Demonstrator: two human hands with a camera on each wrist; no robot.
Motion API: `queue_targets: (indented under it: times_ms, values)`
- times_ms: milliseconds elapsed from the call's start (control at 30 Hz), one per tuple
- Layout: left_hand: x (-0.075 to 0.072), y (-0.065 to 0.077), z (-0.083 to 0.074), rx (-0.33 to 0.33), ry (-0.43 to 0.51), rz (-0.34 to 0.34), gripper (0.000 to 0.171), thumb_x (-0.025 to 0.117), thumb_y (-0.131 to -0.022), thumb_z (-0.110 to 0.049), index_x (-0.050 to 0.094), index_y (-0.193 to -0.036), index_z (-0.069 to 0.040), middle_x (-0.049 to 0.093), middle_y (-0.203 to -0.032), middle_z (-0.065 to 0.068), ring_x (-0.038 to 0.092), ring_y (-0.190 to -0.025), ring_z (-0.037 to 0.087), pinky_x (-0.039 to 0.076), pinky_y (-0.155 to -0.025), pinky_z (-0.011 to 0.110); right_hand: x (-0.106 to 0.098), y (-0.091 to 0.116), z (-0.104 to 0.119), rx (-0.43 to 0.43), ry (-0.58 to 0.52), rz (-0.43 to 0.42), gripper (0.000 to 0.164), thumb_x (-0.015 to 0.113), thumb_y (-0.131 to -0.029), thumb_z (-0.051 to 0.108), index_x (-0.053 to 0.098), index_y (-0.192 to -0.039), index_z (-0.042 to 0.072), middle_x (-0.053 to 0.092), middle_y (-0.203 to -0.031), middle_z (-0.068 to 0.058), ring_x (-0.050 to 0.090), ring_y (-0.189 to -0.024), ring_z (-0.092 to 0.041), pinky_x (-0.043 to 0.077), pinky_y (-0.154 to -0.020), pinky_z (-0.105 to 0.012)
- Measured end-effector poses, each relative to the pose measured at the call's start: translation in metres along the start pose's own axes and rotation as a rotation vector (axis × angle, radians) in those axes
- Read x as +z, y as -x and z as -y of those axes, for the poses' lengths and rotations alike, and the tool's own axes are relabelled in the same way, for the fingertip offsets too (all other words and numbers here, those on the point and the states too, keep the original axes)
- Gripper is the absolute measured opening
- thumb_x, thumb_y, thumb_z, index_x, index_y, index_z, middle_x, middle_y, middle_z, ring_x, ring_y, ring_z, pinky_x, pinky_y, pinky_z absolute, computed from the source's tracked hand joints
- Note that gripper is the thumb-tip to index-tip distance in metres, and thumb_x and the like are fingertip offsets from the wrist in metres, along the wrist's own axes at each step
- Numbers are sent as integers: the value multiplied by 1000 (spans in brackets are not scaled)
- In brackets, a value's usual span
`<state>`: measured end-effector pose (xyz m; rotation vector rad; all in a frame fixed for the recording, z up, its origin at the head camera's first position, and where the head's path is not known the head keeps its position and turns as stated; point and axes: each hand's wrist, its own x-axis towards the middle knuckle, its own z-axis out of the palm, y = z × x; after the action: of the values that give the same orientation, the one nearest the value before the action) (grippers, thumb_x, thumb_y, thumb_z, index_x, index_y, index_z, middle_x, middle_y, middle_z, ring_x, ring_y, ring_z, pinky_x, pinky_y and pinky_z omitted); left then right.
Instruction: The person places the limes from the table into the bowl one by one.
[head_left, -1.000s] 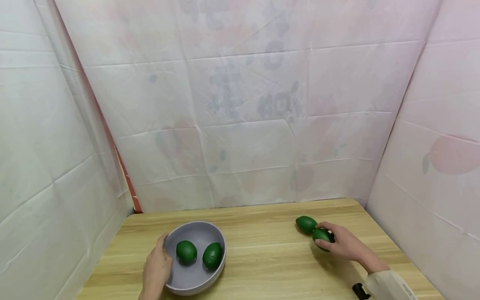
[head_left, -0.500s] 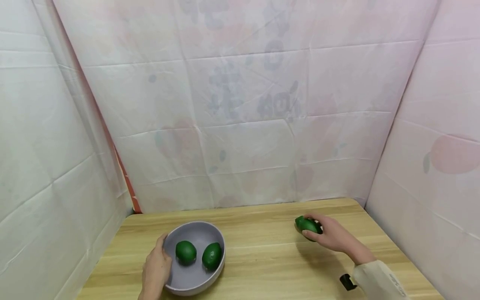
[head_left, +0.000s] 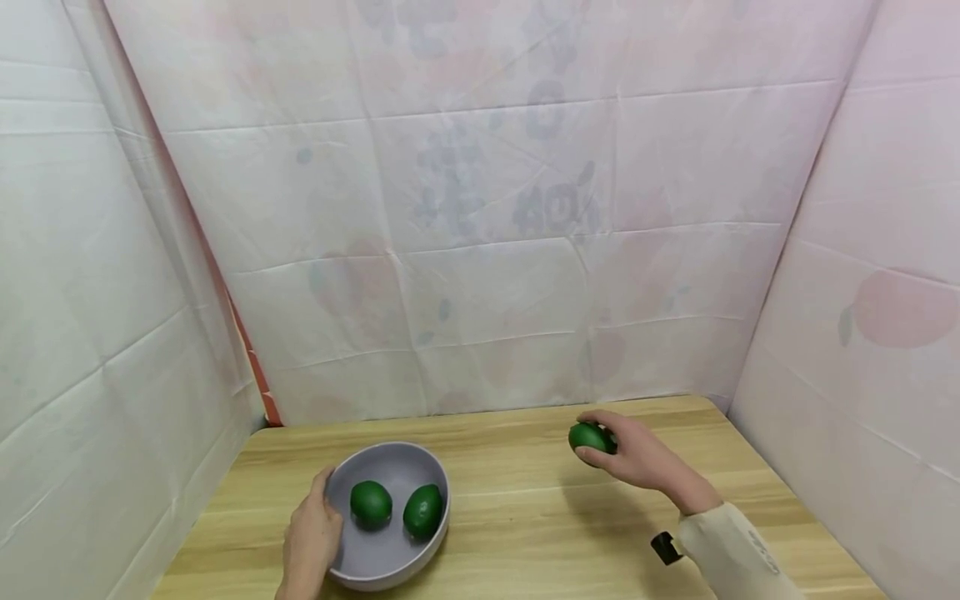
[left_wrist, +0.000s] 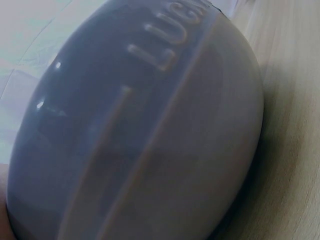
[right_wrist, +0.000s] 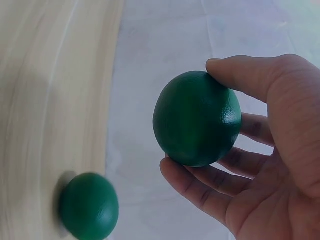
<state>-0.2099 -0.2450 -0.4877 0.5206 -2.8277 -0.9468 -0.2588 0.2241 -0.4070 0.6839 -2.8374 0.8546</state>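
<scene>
My right hand (head_left: pixel 633 454) holds a dark green lime (right_wrist: pixel 197 119) between thumb and fingers, lifted above the right side of the table. A second lime (right_wrist: pixel 90 206) lies on the table in the right wrist view; in the head view it is mostly or wholly hidden behind the hand and the held lime. My left hand (head_left: pixel 311 533) grips the left rim of a grey-purple bowl (head_left: pixel 393 575) at the front left. Inside the bowl lie two limes, one on the left (head_left: pixel 371 505) and one on the right (head_left: pixel 423 512). Raised lettering shows on the bowl's outer wall in the left wrist view.
The wood-grain table (head_left: pixel 517 533) reaches back to a pale printed sheet (head_left: pixel 487 292) hanging as a wall. Similar sheets stand at the left (head_left: pixel 90 333) and right (head_left: pixel 862 375). A black object (head_left: pixel 665 547) shows beside the right sleeve.
My right hand has moved left and away from me, carrying the lime up and over the one lying beside it. My left hand and the bowl have stayed in place.
</scene>
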Motion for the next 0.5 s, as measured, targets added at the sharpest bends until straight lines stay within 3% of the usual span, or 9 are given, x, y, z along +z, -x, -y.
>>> queue_targets:
  times_ms: [233,500]
  values:
    - [-1,0,-1,2,9,4,52,32,-103,-6,36,-155,-12,50,-149,30,55,-128,52,53,-92,64,5,-10,16,-28,1,-15,49,74,-92,34,61,-133,11,69,-123,-8,62,-91,-11,52,-72,-27]
    - [-3,-1,-2,-9,12,16,51,31,-104,-6,36,-154,-12,50,-148,30,55,-128,52,52,-93,64,13,-22,40,-134,-8,-25,46,75,-91,30,63,-130,10,70,-121,-7,62,-90,-8,53,-71,-24]
